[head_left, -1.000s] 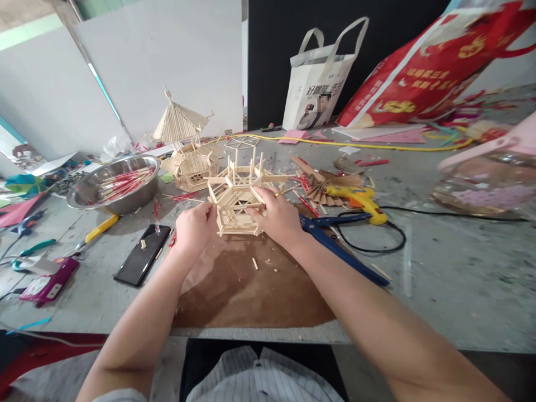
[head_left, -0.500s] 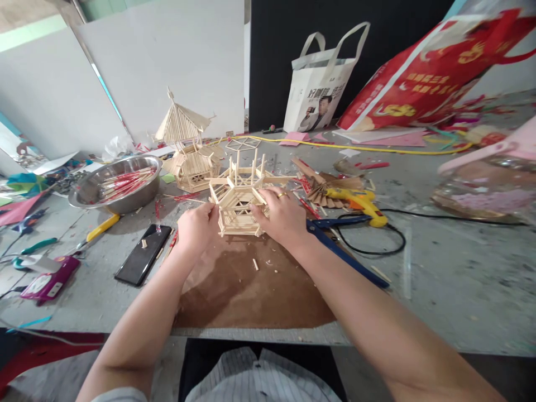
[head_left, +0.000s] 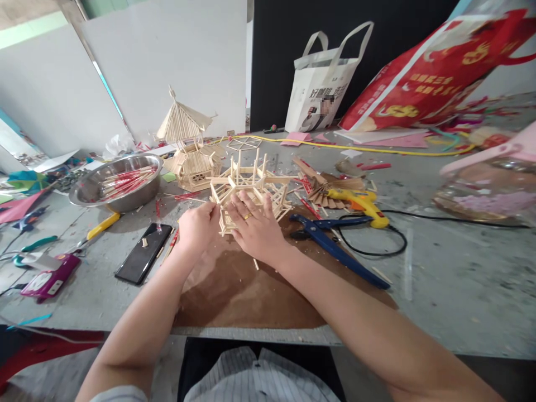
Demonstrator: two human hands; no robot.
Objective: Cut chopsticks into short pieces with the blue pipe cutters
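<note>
A many-sided model pavilion [head_left: 272,187] made of thin wooden sticks stands on a brown board [head_left: 251,301] in front of me, several posts rising from its top. My left hand [head_left: 199,226] is closed at its left edge, thumb and forefinger pinching the frame. Across the near side lies my right hand [head_left: 257,226], palm down with fingers spread over the sloping front sticks. That hand hides much of the model's front. A short loose stick [head_left: 255,264] rests on the board just below the right hand.
Right of the board lie a blue-handled cutter [head_left: 343,257] and a yellow glue gun [head_left: 364,204] with a black cord. To the left are a phone [head_left: 144,254] and a steel bowl [head_left: 117,181] of red-tipped sticks. A roofed stick model [head_left: 186,134] stands behind.
My right hand has shifted left from the model's right side onto its front, and its fingers have spread flat. The left hand stays in place.
</note>
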